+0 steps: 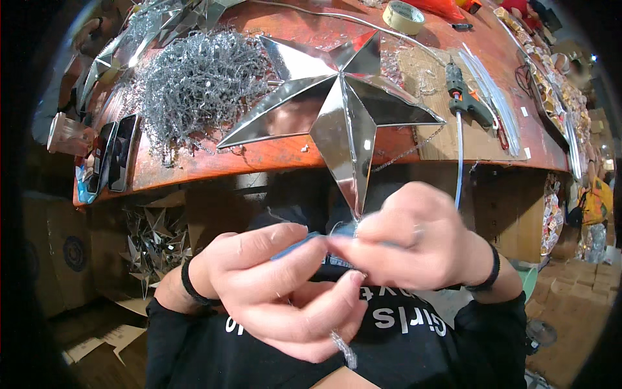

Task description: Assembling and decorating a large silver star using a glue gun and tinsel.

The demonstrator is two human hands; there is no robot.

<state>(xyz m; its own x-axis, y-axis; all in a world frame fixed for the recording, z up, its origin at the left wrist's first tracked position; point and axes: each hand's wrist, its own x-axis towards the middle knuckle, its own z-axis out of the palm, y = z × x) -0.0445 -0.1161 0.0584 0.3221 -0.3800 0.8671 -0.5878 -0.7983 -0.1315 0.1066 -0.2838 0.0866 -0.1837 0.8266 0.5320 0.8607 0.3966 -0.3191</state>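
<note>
A large mirror-silver five-pointed star (340, 97) lies over the table's near edge, its longest point hanging toward me. Just below that point, my left hand (285, 279) and my right hand (414, 246) meet with their fingertips together. My right thumb and forefinger are closed in a pinch by the tip; what they grip is partly hidden and slightly blurred. Fine thread shows between the hands, along with a blue strip whose kind I cannot make out. My left thumb and fingers are curled around something small and hidden. A bit of silver tinsel (345, 349) hangs below the left fingers.
A heap of silver tinsel (201, 84) covers the table's left part, beside two phones (122, 152). On the right, a hot glue gun (463, 94) rests on cardboard (427, 139) near clear glue sticks (492, 97). A tape roll (403, 17) stands behind. Small silver stars (155, 243) fill a box at lower left.
</note>
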